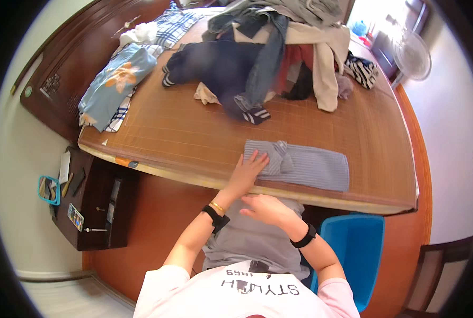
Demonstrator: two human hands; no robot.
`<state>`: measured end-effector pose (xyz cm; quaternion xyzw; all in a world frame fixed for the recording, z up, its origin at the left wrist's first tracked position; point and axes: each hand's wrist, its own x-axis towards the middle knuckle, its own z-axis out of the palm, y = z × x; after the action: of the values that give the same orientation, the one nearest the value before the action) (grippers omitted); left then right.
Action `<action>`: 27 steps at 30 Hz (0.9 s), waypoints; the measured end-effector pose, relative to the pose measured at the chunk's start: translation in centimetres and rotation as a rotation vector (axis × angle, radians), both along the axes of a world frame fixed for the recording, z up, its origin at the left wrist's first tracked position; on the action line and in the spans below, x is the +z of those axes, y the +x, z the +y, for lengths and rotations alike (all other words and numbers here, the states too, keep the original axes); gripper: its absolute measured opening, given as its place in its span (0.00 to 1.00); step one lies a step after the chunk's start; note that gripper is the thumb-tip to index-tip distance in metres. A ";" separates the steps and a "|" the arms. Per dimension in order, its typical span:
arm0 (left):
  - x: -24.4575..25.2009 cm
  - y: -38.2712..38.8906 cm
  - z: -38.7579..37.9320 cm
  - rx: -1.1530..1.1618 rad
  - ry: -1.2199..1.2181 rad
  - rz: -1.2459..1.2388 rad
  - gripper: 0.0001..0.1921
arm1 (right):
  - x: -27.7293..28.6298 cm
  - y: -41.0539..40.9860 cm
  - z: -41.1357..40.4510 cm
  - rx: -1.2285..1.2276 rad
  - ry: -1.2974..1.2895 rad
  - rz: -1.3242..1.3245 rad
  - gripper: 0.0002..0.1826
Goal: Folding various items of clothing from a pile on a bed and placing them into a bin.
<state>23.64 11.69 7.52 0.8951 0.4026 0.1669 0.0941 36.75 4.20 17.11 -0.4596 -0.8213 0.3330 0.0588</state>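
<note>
A grey ribbed knit garment [320, 167] lies folded into a long strip near the front edge of the bed, with its left end doubled over in a smaller, bunched fold. My left hand [249, 171] rests on that left end, fingers spread and palm down, gripping nothing. Just in front of the mattress edge, my right hand [266, 210] hovers with its fingers apart and holds nothing. Both wrists wear black bands. The bed is covered by a brown woven mat [172, 131].
A large heap of clothes [256, 59] covers the bed's far middle. Blue floral fabric [117, 85] lies by the dark wooden headboard [61, 67]. A blue plastic bin [351, 254] stands at my right; a nightstand [85, 206] holding a phone is at left. A fan [413, 55] stands far right.
</note>
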 end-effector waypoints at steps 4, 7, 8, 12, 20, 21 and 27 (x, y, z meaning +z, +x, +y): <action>0.2 0.9 -0.4 0.043 0.030 0.073 0.32 | 0.1 1.9 -0.4 -0.111 -0.059 0.192 0.27; 1.1 1.0 0.1 0.050 -0.024 0.027 0.33 | -2.8 3.7 2.7 -0.317 0.568 0.101 0.33; 0.6 0.8 0.2 0.059 0.002 0.058 0.35 | -4.8 4.3 3.5 -0.334 0.562 0.112 0.33; 0.3 1.5 -0.4 0.302 0.064 -0.299 0.41 | -9.1 6.0 4.9 -0.407 0.499 -0.055 0.39; 0.9 1.3 0.4 0.385 -0.263 -0.497 0.37 | -9.4 6.3 4.8 -0.434 0.541 0.073 0.43; 1.8 1.8 0.8 0.172 -0.375 -0.769 0.35 | -9.3 6.4 4.7 -0.455 0.513 0.162 0.42; 4.3 8.8 0.4 -0.068 -0.115 -0.390 0.31 | -8.7 8.3 1.9 -0.686 0.110 0.696 0.30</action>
<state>32.48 12.12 11.84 0.8519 0.3553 0.3107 0.2268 45.01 6.13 8.41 -0.5612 -0.5704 0.3845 0.4604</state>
